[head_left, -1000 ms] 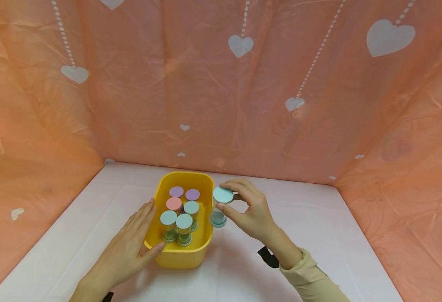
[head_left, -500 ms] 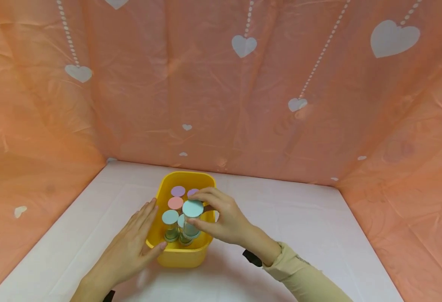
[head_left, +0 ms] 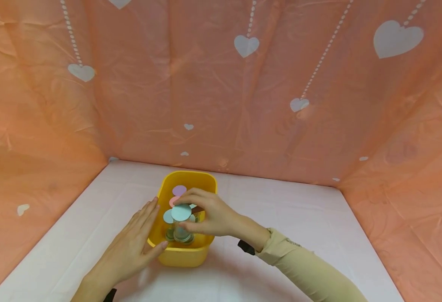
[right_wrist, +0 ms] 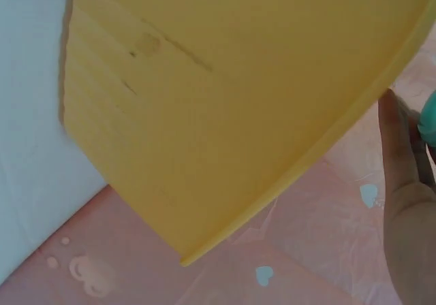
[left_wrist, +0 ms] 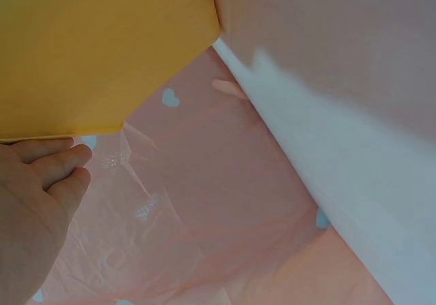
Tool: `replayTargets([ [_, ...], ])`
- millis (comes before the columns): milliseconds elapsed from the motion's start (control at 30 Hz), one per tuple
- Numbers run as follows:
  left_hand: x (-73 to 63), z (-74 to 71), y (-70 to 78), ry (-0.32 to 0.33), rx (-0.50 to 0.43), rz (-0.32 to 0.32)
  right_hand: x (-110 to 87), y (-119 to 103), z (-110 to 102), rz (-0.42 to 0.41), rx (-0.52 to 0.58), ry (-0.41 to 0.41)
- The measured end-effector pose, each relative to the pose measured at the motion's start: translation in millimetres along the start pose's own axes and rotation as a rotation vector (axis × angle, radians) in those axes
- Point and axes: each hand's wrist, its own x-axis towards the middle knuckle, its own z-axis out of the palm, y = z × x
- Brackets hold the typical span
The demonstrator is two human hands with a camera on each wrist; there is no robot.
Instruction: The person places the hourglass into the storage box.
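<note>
My right hand (head_left: 215, 214) grips a sand timer (head_left: 181, 213) with light blue end caps, fingers and thumb around its top. It is upright over the near half of a yellow bin (head_left: 183, 256), covering part of the timers behind and below it. In the right wrist view only a bit of its blue-green cap (right_wrist: 428, 120) shows beside the fingers. With its fingers straight, my left hand (head_left: 130, 247) rests along the bin's left side, thumb at the near rim. The left wrist view shows those fingers (left_wrist: 58, 165) right at the rim.
Inside the bin stand several more timers: a purple-capped timer (head_left: 179, 190), a pink-capped timer (head_left: 173, 201) partly behind the right fingers, and a light-blue-capped timer (head_left: 169, 216). The bin sits on a white tabletop (head_left: 274, 209), with a pink heart-print cloth (head_left: 213, 84) around it.
My right hand has carried the sand timer leftward from beside the bin's right rim to over its near half. The left hand keeps its place at the bin.
</note>
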Motion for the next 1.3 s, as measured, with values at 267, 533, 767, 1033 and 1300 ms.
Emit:
replayTargets([
  [267,-0.5,-0.8,0.0,-0.024,-0.012,-0.014,9.1,2.0,3.8,-0.001,0.022,-0.133],
  [533,-0.5,-0.7,-0.5,-0.012,-0.006,-0.005,17.9,10.7,11.2,-0.019,-0.078,-0.338],
  [767,-0.2,-1.2,-0.2,-0.014,-0.001,-0.003,23.5,21.8,16.5,-0.049,-0.28,-0.494],
  [1033,0.6,-1.1,0.6,-0.018,-0.001,-0.009,25.9,25.0,20.6,0.004,-0.355,-0.583],
  [1300,0.0,-1.5,1.6,-0.023,-0.003,-0.015,26.7,26.6,23.6,-0.021,-0.381,-0.612],
])
